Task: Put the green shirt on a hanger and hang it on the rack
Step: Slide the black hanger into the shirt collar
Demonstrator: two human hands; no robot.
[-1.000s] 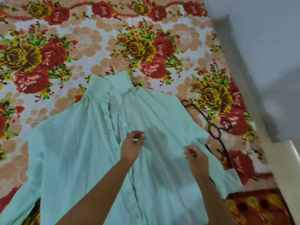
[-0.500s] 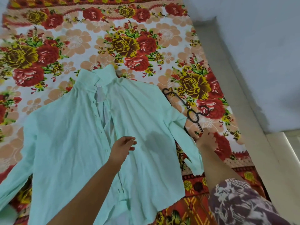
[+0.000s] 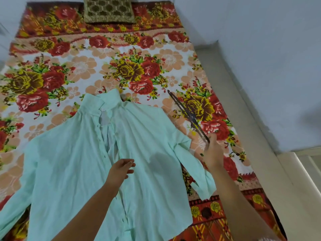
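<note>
The pale green shirt (image 3: 74,164) lies spread front-up on the flowered bed, collar pointing away from me, its front placket partly open. My left hand (image 3: 120,169) hovers over the shirt's chest beside the placket, fingers loosely curled and holding nothing. My right hand (image 3: 212,152) grips the black hanger (image 3: 186,112) at its near end, just right of the shirt's right sleeve. The hanger is tilted up off the bed, seen nearly edge-on, reaching away toward the upper left. No rack shows in this view.
The bed has a red and yellow floral sheet (image 3: 139,66). A brown patterned pillow (image 3: 108,10) lies at its far end. A pale ledge (image 3: 231,101) and wall run along the bed's right side.
My right hand left the shirt, reached right to the hanger lying on the bed, took hold of it and lifted it. My left hand let go of the placket and eased back.
</note>
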